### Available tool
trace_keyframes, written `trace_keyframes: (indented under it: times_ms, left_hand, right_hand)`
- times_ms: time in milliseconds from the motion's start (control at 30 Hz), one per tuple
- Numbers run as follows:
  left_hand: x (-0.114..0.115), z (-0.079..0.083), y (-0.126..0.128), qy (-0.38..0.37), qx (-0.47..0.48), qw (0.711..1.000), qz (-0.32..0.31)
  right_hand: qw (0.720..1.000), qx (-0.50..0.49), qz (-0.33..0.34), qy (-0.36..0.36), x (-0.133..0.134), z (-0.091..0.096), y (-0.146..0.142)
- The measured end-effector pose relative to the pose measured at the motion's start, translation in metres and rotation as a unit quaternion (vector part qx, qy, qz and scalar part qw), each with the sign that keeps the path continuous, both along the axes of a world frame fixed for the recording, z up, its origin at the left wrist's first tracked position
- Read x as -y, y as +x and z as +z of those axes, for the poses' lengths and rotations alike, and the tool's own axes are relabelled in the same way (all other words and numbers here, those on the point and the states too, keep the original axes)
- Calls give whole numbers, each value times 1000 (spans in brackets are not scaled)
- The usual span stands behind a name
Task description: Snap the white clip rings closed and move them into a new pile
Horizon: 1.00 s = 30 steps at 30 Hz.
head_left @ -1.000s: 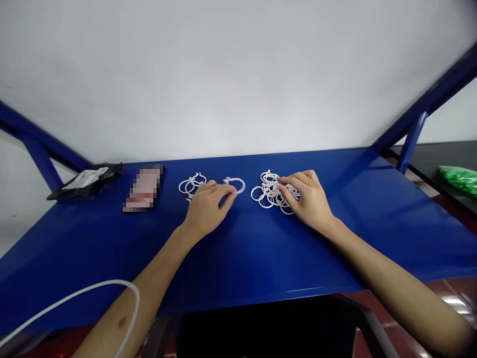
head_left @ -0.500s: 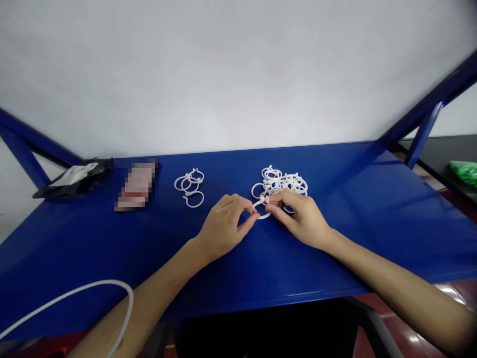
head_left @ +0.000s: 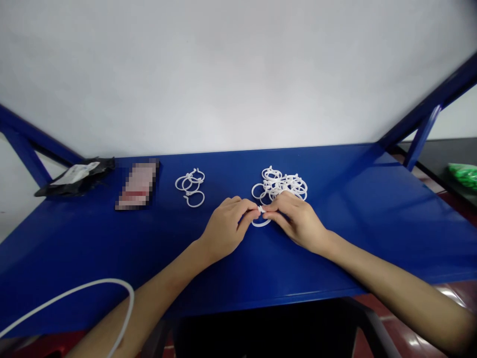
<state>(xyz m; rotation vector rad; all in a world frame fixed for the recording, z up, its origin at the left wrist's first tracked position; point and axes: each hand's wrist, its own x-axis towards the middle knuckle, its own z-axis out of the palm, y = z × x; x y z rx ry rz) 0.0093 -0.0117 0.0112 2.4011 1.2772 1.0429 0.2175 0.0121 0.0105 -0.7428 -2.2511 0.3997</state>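
Between my two hands is a white plastic ring [head_left: 261, 224], its clasp end at the top. My left hand [head_left: 228, 224] pinches the ring's left side between thumb and fingertips. From the other side, my right hand [head_left: 297, 219] pinches it near the clasp; the fingertips partly hide the clasp, so I cannot tell whether it is fastened. Just behind my right hand lies a pile of white rings [head_left: 278, 185], partly covered by that hand. Several more white rings [head_left: 195, 199] lie in a small group beyond my left hand, some overlapping.
All this is on a blue table [head_left: 223, 283]. A blurred pinkish flat object [head_left: 137, 185] and a black plastic package [head_left: 76, 176] with a white label lie at the left. A white cable [head_left: 93, 283] loops over my left forearm. Something green [head_left: 464, 174] is at the far right.
My fingertips have come closer together at the top of the ring. The ring has shifted slightly towards me, and its clasp is more hidden.
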Motion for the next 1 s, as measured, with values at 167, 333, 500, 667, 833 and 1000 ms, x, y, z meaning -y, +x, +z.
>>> trace_keyframes:
  times_ms: [167,333,500,667,833,1000]
  left_hand:
    - [4,-4,4,-7,1,1000,5]
    - [14,-6,12,17,-5,999,30]
    - [12,-6,13,8,-25,999,21]
    - [-17,-2,-15,58,-116,990,55]
    - [-55,-4,-76,65,-179,937,294]
    - [-69,-17,-112,26,-245,912,328]
  right_hand:
    - [996,58,-21,65,9,-2,-5]
    - [991,77,4,108,14,-2,-5]
    - [985,113,-4,129,13,-2,-4]
    - [984,113,-59,126,-2,5,-2]
    - [976,68,-175,113,-30,6,22]
    - [964,74,-228,119,-51,-6,38]
